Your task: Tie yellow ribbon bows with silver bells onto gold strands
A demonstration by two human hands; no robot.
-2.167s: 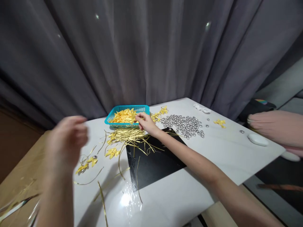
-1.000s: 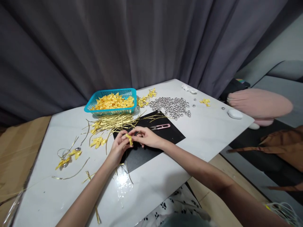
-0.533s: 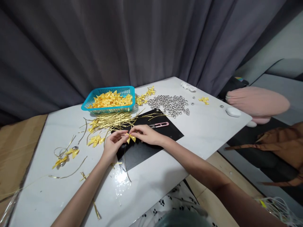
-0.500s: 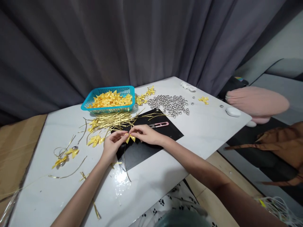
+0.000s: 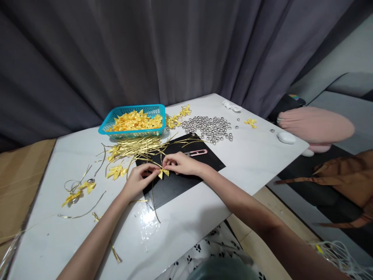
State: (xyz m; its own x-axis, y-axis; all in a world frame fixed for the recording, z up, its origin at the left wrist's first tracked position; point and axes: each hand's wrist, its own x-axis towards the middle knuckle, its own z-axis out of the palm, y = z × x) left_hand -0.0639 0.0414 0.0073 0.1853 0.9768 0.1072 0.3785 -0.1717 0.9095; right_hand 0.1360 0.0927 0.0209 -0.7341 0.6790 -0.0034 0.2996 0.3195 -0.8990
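A small yellow ribbon bow (image 5: pixel 163 173) is pinched between my two hands over the black mat (image 5: pixel 177 188). My left hand (image 5: pixel 142 177) grips its left side with thumb and fingertips. From the right, my right hand (image 5: pixel 180 163) pinches the bow near its knot. A thin gold tie (image 5: pixel 153 202) trails down across the mat below my left hand. Just behind my right hand lies a pair of pink-handled thread snips (image 5: pixel 198 152). Beyond my left hand spreads a pile of gold ties (image 5: pixel 140 146).
A turquoise basket (image 5: pixel 132 134) full of yellow bows stands at the back. Silver beads (image 5: pixel 208 128) are spread to its right. Finished-looking bow pieces (image 5: pixel 79 192) lie at the left. A white rounded object (image 5: pixel 286 137) sits near the right edge.
Both hands have shifted slightly right with the bow, which now shows more of its lower tails. My left fingers are stretched straighter toward it.
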